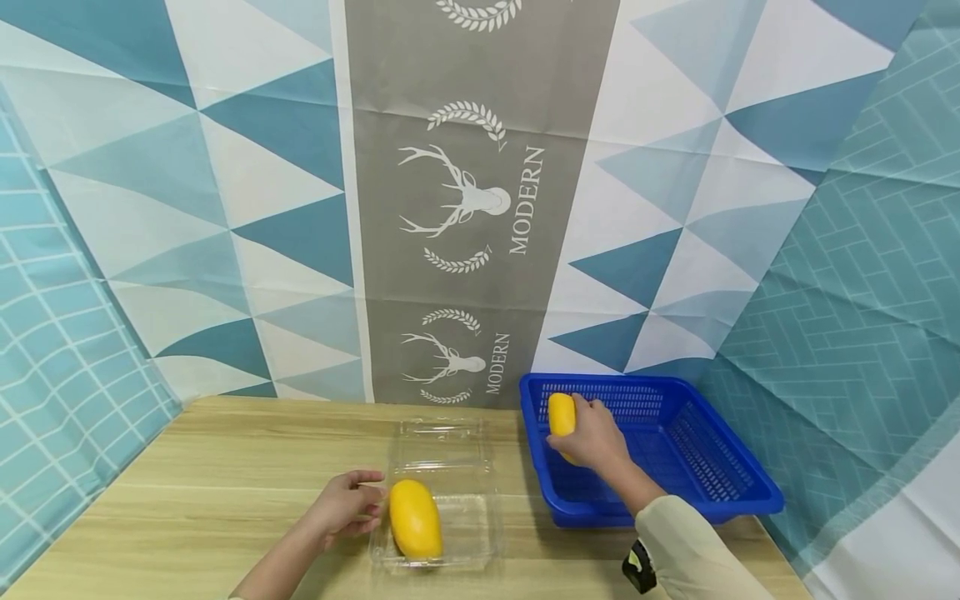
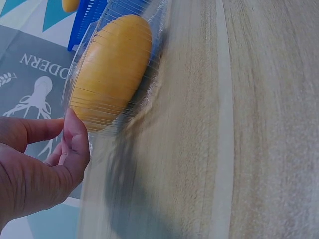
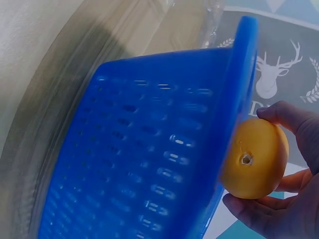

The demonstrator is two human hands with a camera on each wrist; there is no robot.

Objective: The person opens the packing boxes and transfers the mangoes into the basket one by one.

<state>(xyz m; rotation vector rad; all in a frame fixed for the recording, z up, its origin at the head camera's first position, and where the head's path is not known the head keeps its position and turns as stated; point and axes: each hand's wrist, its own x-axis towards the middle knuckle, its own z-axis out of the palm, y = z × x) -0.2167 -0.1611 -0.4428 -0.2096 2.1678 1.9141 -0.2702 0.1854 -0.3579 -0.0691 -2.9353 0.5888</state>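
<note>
Wood-grain desk (image 1: 225, 467) is holding a clear plastic box (image 1: 471, 515) with one oval yellow fruit (image 1: 416, 521) inside, left grip (image 1: 347, 505) is pinching the box's edge, and right grip (image 1: 600, 437) is clutching a second yellow fruit (image 1: 561, 414) at a blue slotted plastic basket (image 1: 699, 446)'s rim.

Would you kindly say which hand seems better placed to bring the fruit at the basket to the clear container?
Likely the right hand: it grips that yellow fruit at the blue basket, while the left hand is at the left edge of the clear container.

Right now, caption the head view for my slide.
Right hand holds a yellow fruit over the blue basket; a second fruit lies in the clear container.
</note>
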